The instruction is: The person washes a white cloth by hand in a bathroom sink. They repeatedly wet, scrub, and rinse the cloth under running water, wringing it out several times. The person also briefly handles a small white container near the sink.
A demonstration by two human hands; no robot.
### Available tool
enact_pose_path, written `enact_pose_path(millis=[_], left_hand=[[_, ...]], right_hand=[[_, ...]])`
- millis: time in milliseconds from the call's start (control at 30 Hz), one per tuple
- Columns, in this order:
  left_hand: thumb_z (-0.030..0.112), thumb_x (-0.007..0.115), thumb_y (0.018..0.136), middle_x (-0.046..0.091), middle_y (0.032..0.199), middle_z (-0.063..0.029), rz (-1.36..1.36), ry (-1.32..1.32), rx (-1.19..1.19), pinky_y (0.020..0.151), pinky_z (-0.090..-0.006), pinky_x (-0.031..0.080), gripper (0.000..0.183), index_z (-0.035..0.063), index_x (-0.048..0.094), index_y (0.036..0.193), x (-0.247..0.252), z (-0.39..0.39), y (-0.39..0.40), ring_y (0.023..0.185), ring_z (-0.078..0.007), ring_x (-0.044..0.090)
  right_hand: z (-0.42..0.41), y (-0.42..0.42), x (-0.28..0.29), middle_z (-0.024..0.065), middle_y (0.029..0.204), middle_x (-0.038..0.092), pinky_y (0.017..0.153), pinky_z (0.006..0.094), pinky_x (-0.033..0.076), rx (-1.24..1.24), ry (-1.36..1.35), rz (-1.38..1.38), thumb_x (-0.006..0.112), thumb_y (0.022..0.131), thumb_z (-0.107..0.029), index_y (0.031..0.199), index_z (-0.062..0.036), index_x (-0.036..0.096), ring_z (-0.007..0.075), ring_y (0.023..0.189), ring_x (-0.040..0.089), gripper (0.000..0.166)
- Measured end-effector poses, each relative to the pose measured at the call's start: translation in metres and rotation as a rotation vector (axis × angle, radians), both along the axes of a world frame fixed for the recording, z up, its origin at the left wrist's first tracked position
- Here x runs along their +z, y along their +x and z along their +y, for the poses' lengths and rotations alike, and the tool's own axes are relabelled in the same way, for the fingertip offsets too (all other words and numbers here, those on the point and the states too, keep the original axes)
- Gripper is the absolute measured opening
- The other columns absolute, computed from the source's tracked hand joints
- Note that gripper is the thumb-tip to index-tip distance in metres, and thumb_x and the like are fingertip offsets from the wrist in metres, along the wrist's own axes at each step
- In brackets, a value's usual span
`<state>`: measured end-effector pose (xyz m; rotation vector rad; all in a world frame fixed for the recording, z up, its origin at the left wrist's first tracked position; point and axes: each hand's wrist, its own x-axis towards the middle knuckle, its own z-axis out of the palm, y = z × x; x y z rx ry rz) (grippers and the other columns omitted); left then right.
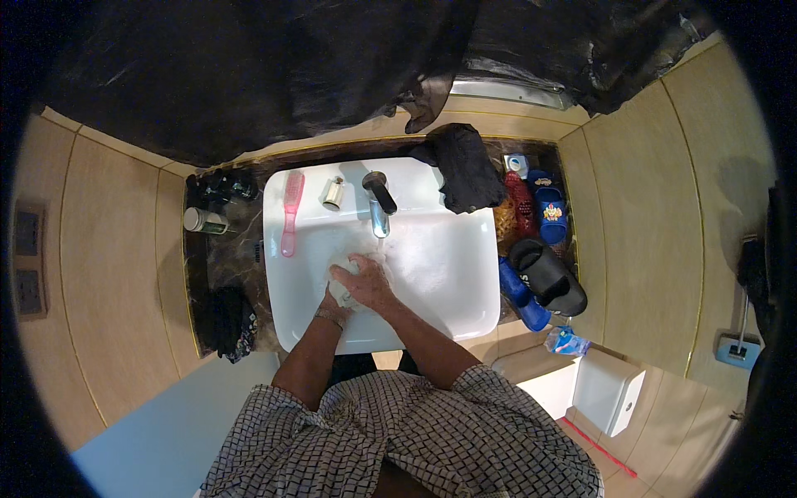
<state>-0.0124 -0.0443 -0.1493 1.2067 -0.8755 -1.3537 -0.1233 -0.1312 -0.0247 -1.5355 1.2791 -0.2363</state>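
Over the white washbasin (448, 274), my two hands are closed around a wet white cloth (340, 295). My right hand (370, 284) lies across the top of it with fingers bent. Beneath and nearer to me, my left hand (336, 306) holds the same cloth, its fingers mostly hidden; something is worn on that wrist. Whitish suds or wet folds surround the fingers. Just beyond them is the chrome faucet (380, 223), and a thin stream of water appears to fall from it.
On the basin's back ledge lie a pink scrubbing brush (291, 215) and a small container (334, 194). Black cloth (468, 171) drapes over the back right corner. Blue slippers (551, 215) and black slides (548, 278) crowd the right counter. A white-lidded jar (204, 221) lies left.
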Motion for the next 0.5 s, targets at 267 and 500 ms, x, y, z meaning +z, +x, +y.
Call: enact_pose_path(millis=[267, 500], left_hand=[[0.039, 0.064, 0.097, 0.063, 0.118, -0.0112, 0.320, 0.378, 0.293, 0.085, -0.0380, 0.056, 0.053, 0.0031, 0.052, 0.134, 0.048, -0.040, -0.027, 0.102, -0.0232, 0.065], [0.047, 0.071, 0.091, 0.066, 0.111, -0.0120, -0.208, 0.553, 0.145, 0.078, -0.0386, 0.058, 0.065, -0.0068, 0.056, 0.125, 0.082, -0.037, 0.016, 0.093, -0.0230, 0.068]], right_hand=[[-0.041, -0.031, -0.031, 0.0219, 0.098, 0.072, 0.088, 0.0481, 0.054, -0.252, -0.246, 0.050, 0.068, 0.089, -0.048, 0.111, 0.0023, 0.067, 0.0398, 0.092, 0.069, 0.055], [-0.075, -0.123, -0.069, 0.0257, 0.124, 0.058, 0.100, 0.0444, 0.048, -0.205, -0.471, 0.157, 0.076, 0.084, -0.035, 0.139, 0.0029, 0.048, 0.0416, 0.116, 0.057, 0.072]])
